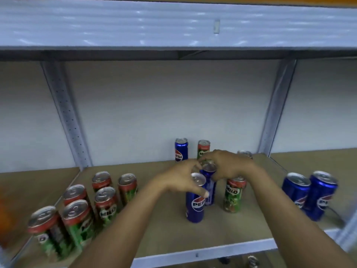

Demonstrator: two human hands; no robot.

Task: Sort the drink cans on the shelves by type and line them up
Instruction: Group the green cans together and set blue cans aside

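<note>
Shelf board (154, 235) runs across the lower frame, with green cans (77, 206) grouped at lower left and two blue cans (309, 194) at lower right. At lower centre both hands meet over two upright blue cans. Left hand (179, 180) curls around the nearer blue can (195, 207); right hand (226, 165) pinches the top of the farther blue can (209, 188). Both cans likely belong rightward, toward the blue pair, so the right hand is nearer.
</note>
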